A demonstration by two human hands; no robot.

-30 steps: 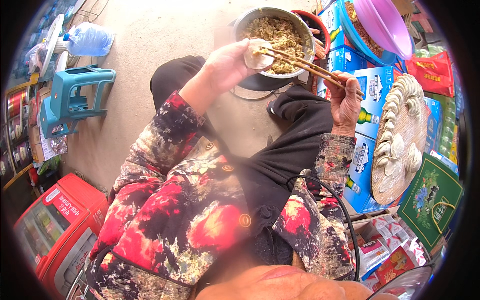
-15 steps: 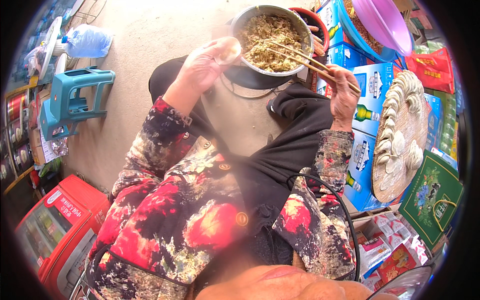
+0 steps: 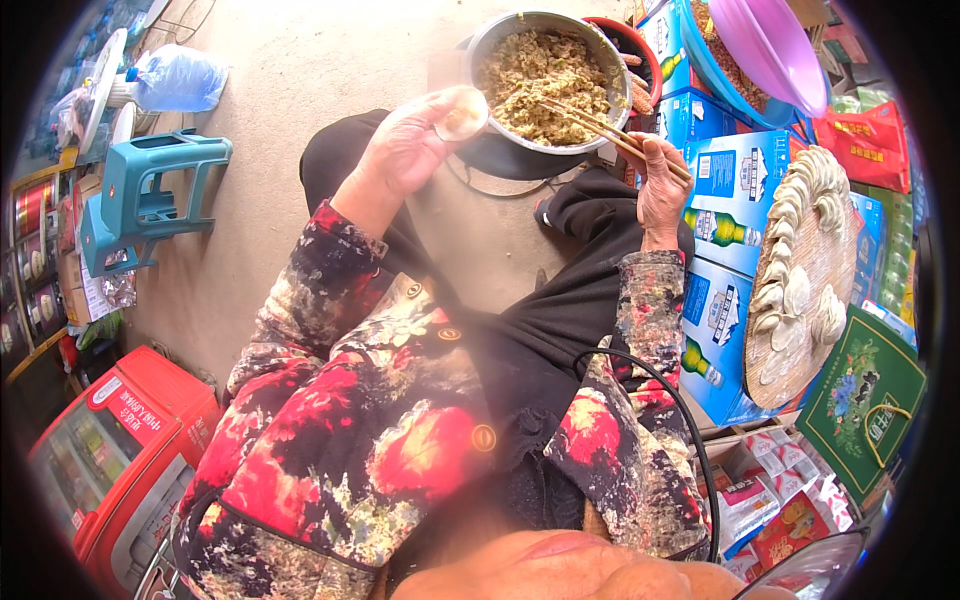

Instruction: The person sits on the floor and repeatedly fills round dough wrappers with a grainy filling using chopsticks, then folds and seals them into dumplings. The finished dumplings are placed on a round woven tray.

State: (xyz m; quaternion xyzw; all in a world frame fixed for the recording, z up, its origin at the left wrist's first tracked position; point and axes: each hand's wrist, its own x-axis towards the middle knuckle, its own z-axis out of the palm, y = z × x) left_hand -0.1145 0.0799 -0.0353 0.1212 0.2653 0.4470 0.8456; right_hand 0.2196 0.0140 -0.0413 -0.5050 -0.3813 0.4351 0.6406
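Observation:
A round dough wrapper (image 3: pixel 466 108) lies on the fingers of my left hand (image 3: pixel 400 150), close to the left rim of a metal bowl (image 3: pixel 476 62). A yellowish patch shows on the dough; I cannot tell how much filling it carries. My right hand (image 3: pixel 661 193) grips a pair of wooden chopsticks (image 3: pixel 600 126) at the bowl's right side. Their tips rest in the chopped, greenish-brown filling (image 3: pixel 535 70). To the right, filled dumplings (image 3: pixel 775 265) line the edge of a round woven tray (image 3: pixel 832 255), with flat wrappers (image 3: pixel 796 288) near its middle.
Blue cartons (image 3: pixel 720 250) support the tray. A red basin (image 3: pixel 648 60) with corn cobs sits behind the bowl; blue (image 3: pixel 690 50) and purple basins (image 3: pixel 770 50) stand far right. Blue stools (image 3: pixel 160 180) and a red cooler (image 3: pixel 150 405) are at left. A black cable (image 3: pixel 690 420) crosses my right sleeve.
My right hand has moved left and slightly down, and the chopsticks with it, their tips still in the filling. My left hand with the wrapper has shifted slightly right and down.

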